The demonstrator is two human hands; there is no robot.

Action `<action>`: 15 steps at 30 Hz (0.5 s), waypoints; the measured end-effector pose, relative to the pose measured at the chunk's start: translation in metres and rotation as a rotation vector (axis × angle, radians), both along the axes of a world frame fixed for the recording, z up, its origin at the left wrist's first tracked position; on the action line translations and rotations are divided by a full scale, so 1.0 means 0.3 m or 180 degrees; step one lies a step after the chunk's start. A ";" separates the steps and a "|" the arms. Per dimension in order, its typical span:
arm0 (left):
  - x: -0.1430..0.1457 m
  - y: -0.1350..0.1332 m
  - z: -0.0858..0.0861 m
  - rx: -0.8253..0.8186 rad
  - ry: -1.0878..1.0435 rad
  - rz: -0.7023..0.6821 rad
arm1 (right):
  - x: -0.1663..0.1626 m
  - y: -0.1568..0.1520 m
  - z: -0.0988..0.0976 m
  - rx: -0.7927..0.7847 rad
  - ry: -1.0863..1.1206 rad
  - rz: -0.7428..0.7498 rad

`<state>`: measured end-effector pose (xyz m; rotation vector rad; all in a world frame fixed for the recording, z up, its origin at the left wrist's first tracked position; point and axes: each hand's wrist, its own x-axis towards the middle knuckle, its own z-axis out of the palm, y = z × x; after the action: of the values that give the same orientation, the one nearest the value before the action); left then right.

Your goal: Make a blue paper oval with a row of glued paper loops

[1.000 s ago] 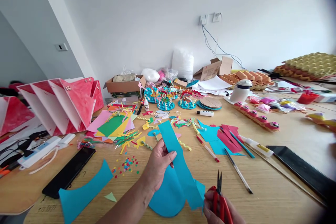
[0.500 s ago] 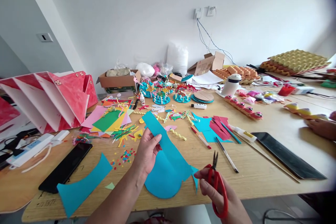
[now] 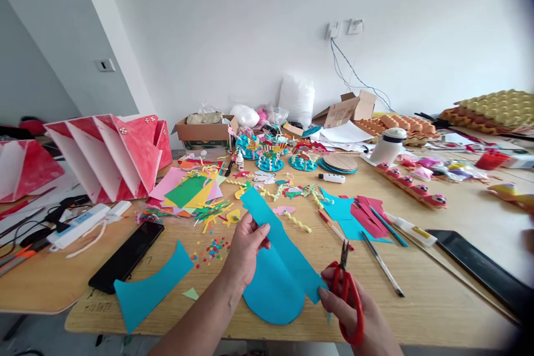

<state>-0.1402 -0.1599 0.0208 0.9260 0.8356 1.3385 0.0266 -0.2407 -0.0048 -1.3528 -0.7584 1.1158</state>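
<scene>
My left hand (image 3: 246,253) pinches a long blue paper piece (image 3: 287,245) between thumb and fingers near its upper end. The piece slants down to the right over a blue sheet with a rounded lower edge (image 3: 273,300); whether the two are joined I cannot tell. My right hand (image 3: 340,295) holds red-handled scissors (image 3: 355,311), their dark blades pointing up and apparently closed. Its thumb and forefinger also grip the blue piece's lower right corner. Mostly hidden below that hand is a thin blue scrap. A curved blue offcut (image 3: 152,289) lies to the left.
Near the offcut lie a black phone (image 3: 127,256) and paper dots (image 3: 214,249). Coloured sheets (image 3: 186,192) are piled behind. Rightward are pens (image 3: 381,261), red paper (image 3: 367,217), a glue bottle (image 3: 413,231) and a black tablet (image 3: 479,264). Blue-based paper crafts (image 3: 271,161) stand farther back.
The view has turned left. My right hand, still holding the scissors, has come to the blue piece's lower corner and now grips it. My left hand keeps its hold.
</scene>
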 end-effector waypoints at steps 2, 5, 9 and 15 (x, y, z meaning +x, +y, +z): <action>-0.011 0.009 -0.006 -0.0029 -0.0023 -0.0035 | 0.004 0.002 -0.018 0.0020 -0.0003 -0.0037; -0.022 0.022 -0.015 -0.0039 -0.0049 0.0029 | 0.016 0.007 -0.036 0.0001 -0.0031 -0.0053; -0.032 0.027 -0.014 -0.0069 -0.0066 0.0166 | 0.027 0.017 -0.029 -0.0049 0.0011 -0.0140; -0.058 0.006 0.008 -0.0165 -0.0514 -0.0178 | -0.016 0.039 0.017 0.0030 -0.0013 -0.0043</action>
<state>-0.1576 -0.1581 0.0233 0.7843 0.7120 1.3184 0.0217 -0.2291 0.0003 -1.3509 -0.7557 1.0979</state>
